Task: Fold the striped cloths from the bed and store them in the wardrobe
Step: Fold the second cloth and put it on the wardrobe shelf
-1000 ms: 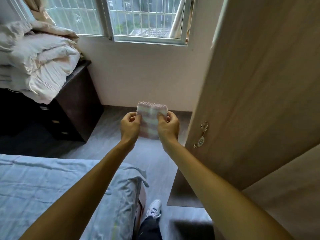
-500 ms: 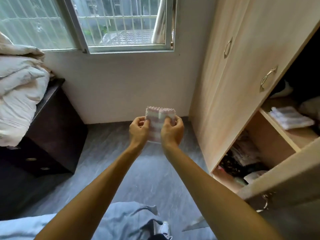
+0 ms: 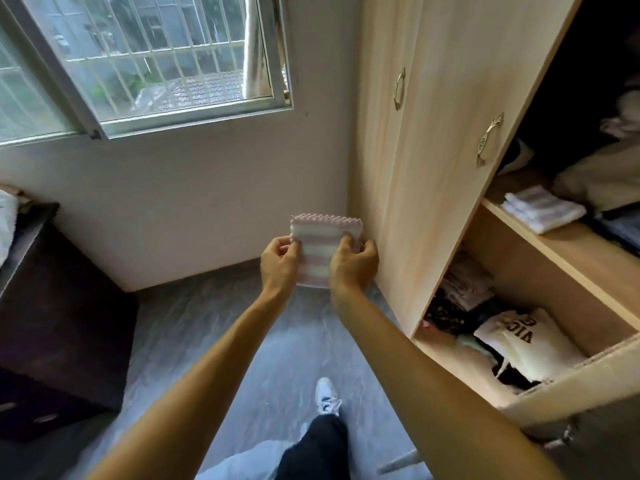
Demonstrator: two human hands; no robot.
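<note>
One folded cloth (image 3: 320, 245) held dead centre: left grip (image 3: 278, 261) pinches its 9 o'clock edge, right grip (image 3: 351, 263) its 3 o'clock edge, fingers (image 3: 347, 243) hiding both edges. Wardrobe (image 3: 433, 168) open at 3 o'clock, its dark upper part hard to read.

A window (image 3: 145, 64) with a metal frame is letting in daylight at the far left, with bars (image 3: 156, 51) running across it outside. Below it a white wall (image 3: 190, 202) is meeting a grey floor (image 3: 214, 317). A dark cabinet (image 3: 62, 323) is standing at the left edge, with a bit of white bedding (image 3: 5, 223) lying on its top. At the near right a white garment (image 3: 519, 344) with black letters is lying among darker folded clothes (image 3: 446, 313).
</note>
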